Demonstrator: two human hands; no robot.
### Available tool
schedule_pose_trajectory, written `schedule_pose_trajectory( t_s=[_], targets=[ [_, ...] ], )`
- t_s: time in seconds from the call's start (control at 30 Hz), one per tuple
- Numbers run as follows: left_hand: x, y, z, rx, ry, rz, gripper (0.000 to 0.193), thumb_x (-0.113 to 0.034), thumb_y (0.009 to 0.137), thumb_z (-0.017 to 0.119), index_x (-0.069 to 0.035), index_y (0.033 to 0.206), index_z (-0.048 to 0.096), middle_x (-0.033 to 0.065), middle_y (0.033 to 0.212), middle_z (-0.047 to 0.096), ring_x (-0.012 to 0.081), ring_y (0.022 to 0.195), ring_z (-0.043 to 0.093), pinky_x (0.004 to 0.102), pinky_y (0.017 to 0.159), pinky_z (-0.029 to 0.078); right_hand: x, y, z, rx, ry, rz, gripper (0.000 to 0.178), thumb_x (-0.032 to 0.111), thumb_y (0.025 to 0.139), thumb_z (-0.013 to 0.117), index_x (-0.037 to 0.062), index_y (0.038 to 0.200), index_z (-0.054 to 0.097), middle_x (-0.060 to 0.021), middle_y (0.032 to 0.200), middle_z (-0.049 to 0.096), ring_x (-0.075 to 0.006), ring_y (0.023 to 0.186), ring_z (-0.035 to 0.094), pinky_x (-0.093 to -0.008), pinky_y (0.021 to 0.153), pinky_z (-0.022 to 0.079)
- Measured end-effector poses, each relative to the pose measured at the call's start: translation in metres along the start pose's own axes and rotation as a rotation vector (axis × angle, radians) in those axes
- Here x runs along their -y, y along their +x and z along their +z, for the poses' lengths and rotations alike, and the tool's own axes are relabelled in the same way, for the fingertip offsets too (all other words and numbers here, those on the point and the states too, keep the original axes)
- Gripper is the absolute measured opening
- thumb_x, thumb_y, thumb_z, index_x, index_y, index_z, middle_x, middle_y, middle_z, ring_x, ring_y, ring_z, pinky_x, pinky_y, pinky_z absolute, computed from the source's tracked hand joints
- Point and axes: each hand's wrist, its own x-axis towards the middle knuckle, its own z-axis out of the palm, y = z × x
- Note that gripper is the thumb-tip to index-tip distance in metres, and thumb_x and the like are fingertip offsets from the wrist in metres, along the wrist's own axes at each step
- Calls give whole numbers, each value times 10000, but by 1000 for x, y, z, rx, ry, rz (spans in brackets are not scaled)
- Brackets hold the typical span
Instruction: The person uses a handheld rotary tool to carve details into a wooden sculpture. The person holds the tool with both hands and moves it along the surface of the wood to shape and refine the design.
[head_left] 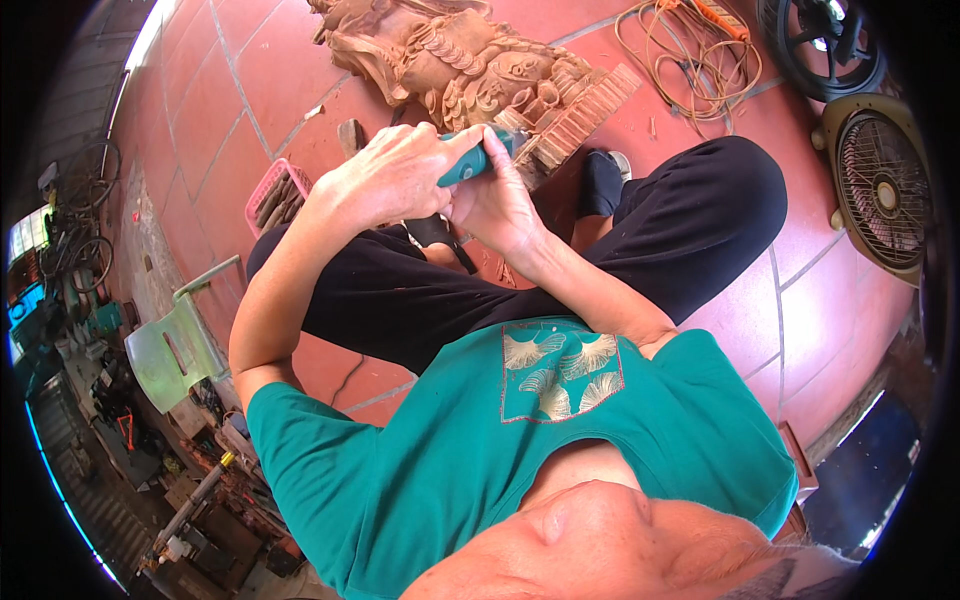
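Observation:
Both hands are closed around a teal handheld power tool (pixel 463 168), whose metal-looking front end meets the edge of a carved wooden statue (pixel 480 70). The statue lies on the tiled floor in front of me, with its ridged base (pixel 590 115) toward the right. My left hand (pixel 395 175) wraps over the tool's near left part. My right hand (pixel 500 205) grips it from the right, with the thumb up along its body. The exact working tip is hidden by the fingers and the wood.
A pink basket (pixel 268 190) of dark, stick-like pieces stands by my left knee. A wood block (pixel 351 137) lies near it. To the right are a fan (pixel 885 195), a coiled orange cord (pixel 690 60) and a wheel (pixel 828 50). A green chair (pixel 165 355) is at left.

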Motion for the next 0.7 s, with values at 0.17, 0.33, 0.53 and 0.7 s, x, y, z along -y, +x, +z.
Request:
schedule_pose_trajectory(
  t_s=[0.17, 0.33, 0.53, 0.7],
  targets=[
    [-5, 8, -8, 223, -32, -181, 844, -122, 771, 690, -139, 1552, 370, 313, 1016, 624, 483, 898, 663, 531, 810, 541, 2, 0, 1, -11, -12, -12, 464, 552, 976, 631, 216, 1288, 562, -18, 1332, 623, -209, 1255, 586, -481, 1043, 474],
    [0, 2, 1, -7, -22, -8, 667, -83, 783, 687, 6, 1409, 474, 206, 578, 625, 361, 541, 678, 449, 583, 571, 1, -1, 4, -18, -20, -17, 471, 557, 974, 632, 217, 1292, 557, -21, 1338, 616, -209, 1268, 574, -478, 1043, 473],
    [-3, 1, -3, 3, -62, -26, 687, -91, 769, 705, -2, 1411, 476, 263, 694, 640, 447, 685, 684, 498, 638, 560, 2, -2, 3, -14, -15, -17, 465, 557, 972, 636, 221, 1285, 562, -22, 1334, 618, -208, 1265, 577, -475, 1041, 471],
    [-1, 3, 0, 27, -21, -34, 689, -104, 770, 713, -16, 1410, 473, 272, 716, 639, 462, 700, 673, 509, 641, 549, 2, -1, 0, -20, -9, -14, 467, 556, 970, 639, 218, 1285, 566, -21, 1329, 626, -206, 1255, 585, -473, 1046, 464]
  ],
)
